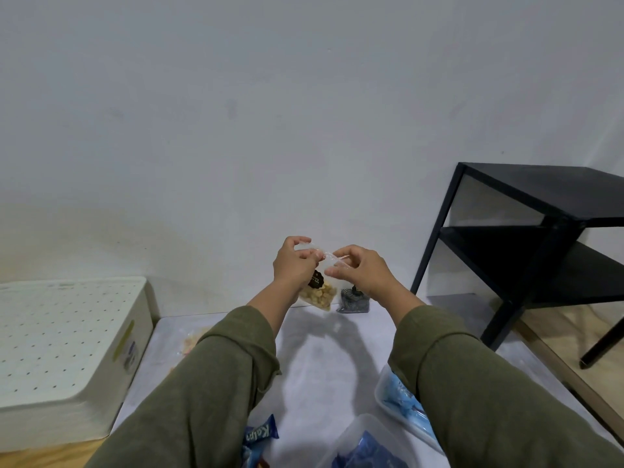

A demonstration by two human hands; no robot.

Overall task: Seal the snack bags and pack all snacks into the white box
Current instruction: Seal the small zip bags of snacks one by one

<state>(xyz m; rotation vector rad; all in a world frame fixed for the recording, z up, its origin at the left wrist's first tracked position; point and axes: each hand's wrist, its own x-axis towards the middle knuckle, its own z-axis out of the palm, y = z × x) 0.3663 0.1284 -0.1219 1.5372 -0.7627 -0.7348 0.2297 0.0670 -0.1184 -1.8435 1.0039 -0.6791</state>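
Observation:
I hold a clear snack bag (320, 291) of pale yellow pieces with a black label up in the air over the far end of the table. My left hand (294, 261) pinches the bag's top left edge. My right hand (359, 270) pinches the top right edge, and the clear top strip is stretched between the two. A second bag with dark contents (354, 301) stands on the table just behind and to the right. The white box (72, 349) sits at the left with a perforated lid on it.
Blue snack packets (259, 434) lie at the near edge between my arms. Clear plastic trays (363, 434) hold more blue packets at lower right. A pale snack bag (192, 341) peeks out beside my left sleeve. A black metal shelf (547, 251) stands at the right.

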